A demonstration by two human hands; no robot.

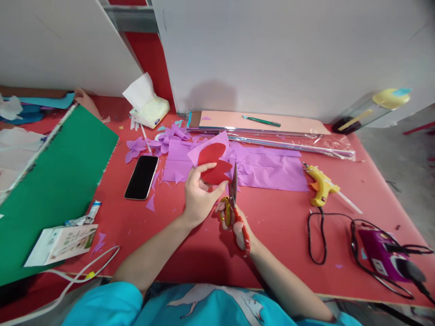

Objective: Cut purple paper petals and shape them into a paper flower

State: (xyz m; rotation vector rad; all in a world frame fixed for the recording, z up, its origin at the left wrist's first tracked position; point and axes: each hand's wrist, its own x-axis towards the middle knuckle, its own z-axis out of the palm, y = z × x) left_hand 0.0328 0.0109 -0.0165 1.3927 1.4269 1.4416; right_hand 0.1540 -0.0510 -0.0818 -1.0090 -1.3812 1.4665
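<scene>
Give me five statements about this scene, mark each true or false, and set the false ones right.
1. The right hand holds the scissors. True.
2. The left hand holds the phone. False: the left hand holds the red paper; the phone lies on the table.
3. A tissue sticks up from the tissue pack. True.
4. The glue gun lies to the right of the phone. True.
5. The glue gun's cord is white. False: it is black.
</scene>
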